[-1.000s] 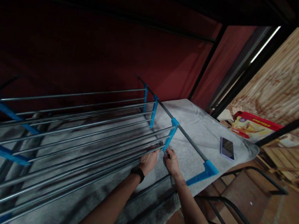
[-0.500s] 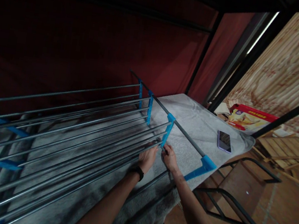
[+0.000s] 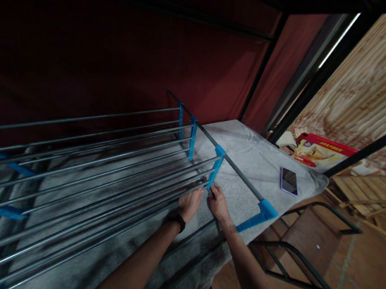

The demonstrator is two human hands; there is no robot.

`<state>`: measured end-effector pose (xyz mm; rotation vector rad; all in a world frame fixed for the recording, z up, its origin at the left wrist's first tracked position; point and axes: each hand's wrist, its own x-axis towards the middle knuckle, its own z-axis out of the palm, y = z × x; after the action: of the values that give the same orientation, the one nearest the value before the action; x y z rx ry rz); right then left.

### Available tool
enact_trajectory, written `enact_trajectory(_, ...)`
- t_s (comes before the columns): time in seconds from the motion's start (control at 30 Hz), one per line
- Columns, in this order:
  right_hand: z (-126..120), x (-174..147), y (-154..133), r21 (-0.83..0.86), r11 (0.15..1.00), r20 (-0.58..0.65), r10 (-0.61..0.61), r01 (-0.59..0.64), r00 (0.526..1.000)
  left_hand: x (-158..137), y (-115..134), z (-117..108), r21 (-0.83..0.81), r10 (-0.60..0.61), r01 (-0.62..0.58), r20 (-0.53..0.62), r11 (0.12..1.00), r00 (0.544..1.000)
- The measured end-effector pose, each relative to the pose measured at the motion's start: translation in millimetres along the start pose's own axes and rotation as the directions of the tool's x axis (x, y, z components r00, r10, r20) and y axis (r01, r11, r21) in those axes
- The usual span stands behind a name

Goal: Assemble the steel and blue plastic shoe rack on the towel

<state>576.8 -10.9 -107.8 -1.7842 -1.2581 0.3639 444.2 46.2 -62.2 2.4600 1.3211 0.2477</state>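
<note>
A rack of metal rods (image 3: 117,193) with blue plastic brackets (image 3: 215,169) stretches across the bed-like surface, much like a clothes drying rack. My left hand (image 3: 190,202), with a black band on its wrist, is closed around the end of the lowest rod, just below the near bracket. Close beside it, my right hand (image 3: 219,202) is pinched at the bracket's lower tip. Something small and dark shows at its fingertips, too hidden to name. A grey tube (image 3: 242,174) runs past the brackets to a blue corner piece (image 3: 265,212) right of my hands.
A grey cloth (image 3: 250,147) covers the surface under the rack. A phone (image 3: 289,181) lies on it at the right. Beyond the edge stand a dark-framed chair (image 3: 310,232), a red and yellow box (image 3: 324,151) and wooden slats (image 3: 369,191). Dark metal posts (image 3: 308,89) rise behind.
Both hands stay at the same bracket with hardly any movement. The whole view has shifted very slightly.
</note>
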Motion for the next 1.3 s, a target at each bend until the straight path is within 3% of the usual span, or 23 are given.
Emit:
enact_trajectory(0.3, 2, 0, 4, -0.058, 0.997, 0.017, -0.043, 0.044, 0.999, 1, 5, -6, 0.062, -0.022, 0.016, 0.093, 0.998, 0.995)
enact_trajectory(0.77, 5, -2, 1, -0.095, 0.995, 0.012, -0.008, 0.009, 1.000, 0, 9, -12, 0.122, 0.029, -0.039, 0.077, 0.992, 0.997)
enact_trajectory(0.87, 3, -2, -2, -0.107, 0.994, 0.022, -0.017, 0.020, 1.000, -10, 10, -9, 0.175, 0.158, -0.157, 0.007, 0.972, 0.987)
enact_trajectory(1.0, 6, -4, -8, -0.132, 0.990, -0.019, 0.042, -0.044, 0.999, -35, 8, -7, 0.274, 0.390, -0.353, -0.090, 0.894, 0.916)
enact_trajectory(1.07, 8, -5, -12, -0.162, 0.983, -0.060, 0.076, -0.085, 0.995, -43, 7, -12, 0.282, 0.436, -0.390, -0.120, 0.876, 0.892)
enact_trajectory(1.13, 10, -5, -15, -0.187, 0.976, -0.083, 0.099, -0.113, 0.992, -41, 9, -23, 0.270, 0.380, -0.327, -0.175, 0.905, 0.908)
enact_trajectory(1.2, 10, -4, -17, -0.197, 0.973, -0.070, 0.112, -0.124, 0.991, -30, 13, -36, 0.239, 0.252, -0.202, -0.204, 0.950, 0.946)
enact_trajectory(1.3, 10, -2, -16, -0.202, 0.970, -0.034, 0.133, -0.138, 0.990, -8, 20, -51, 0.159, 0.114, -0.099, -0.087, 0.982, 0.990)
